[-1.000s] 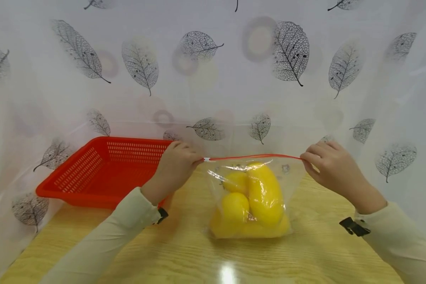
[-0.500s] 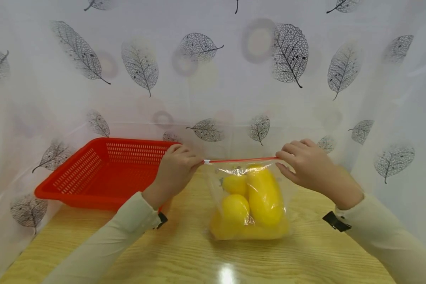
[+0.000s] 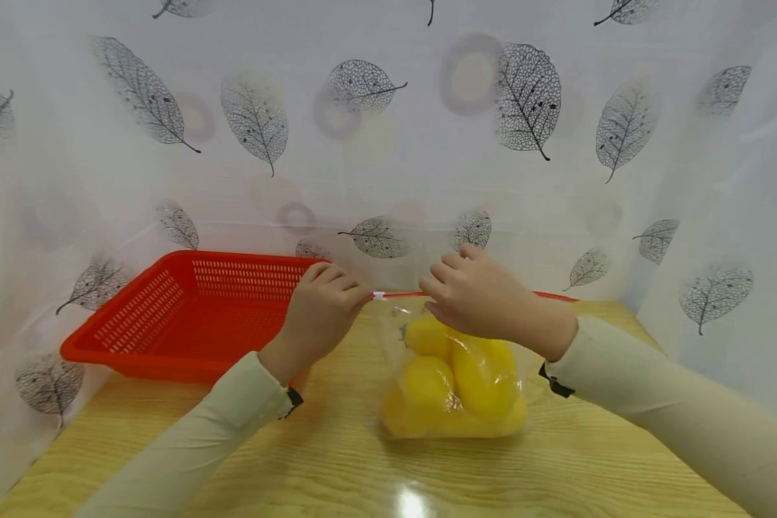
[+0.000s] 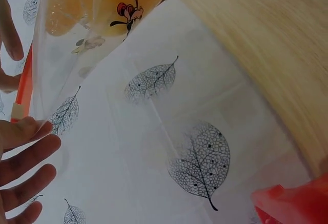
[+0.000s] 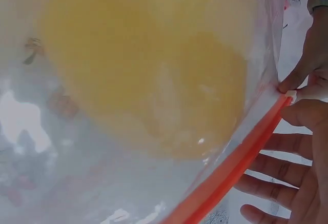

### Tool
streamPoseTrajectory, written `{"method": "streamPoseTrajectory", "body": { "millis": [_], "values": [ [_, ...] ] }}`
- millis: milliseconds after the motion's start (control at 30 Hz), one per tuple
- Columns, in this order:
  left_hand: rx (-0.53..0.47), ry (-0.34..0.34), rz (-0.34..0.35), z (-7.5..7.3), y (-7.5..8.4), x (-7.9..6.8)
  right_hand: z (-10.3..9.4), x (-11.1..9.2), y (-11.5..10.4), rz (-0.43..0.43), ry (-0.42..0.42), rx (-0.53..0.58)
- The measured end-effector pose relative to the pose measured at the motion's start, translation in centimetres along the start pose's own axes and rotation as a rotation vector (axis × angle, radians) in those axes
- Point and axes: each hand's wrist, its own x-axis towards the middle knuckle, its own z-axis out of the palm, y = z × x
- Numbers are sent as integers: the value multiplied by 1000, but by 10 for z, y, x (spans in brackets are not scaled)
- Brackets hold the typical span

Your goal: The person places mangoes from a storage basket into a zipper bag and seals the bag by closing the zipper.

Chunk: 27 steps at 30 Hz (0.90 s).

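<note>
A clear zipper bag with a red zip strip stands on the table. Several yellow rounded things, like lemons or mangoes, fill it, a lower one pressed against the front. My left hand pinches the bag's upper left corner between thumb and fingertips, beside the white slider. My right hand is at the strip, just right of the slider. In the right wrist view its fingers lie extended and apart behind the strip. The strip's free end trails behind the right wrist.
A red plastic basket with slotted walls stands at the left, behind my left forearm. The wood-grain table runs beneath everything. A white curtain with a leaf print hangs close behind.
My right hand has let go of the strip's right end and moved left along it, near the slider. The left hand and the basket have hardly moved.
</note>
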Motion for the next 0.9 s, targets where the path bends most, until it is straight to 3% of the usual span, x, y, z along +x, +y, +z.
{"method": "streamPoseTrajectory", "body": {
  "millis": [333,533,900],
  "values": [
    [93,58,53,3,2,-2,0,35,-15,-53,-61,-79],
    [164,74,84,3,3,-1,2,41,-19,-55,-88,-58],
    [259,106,134,4,0,-1,4,44,-23,-73,-21,-60]
  ]
}}
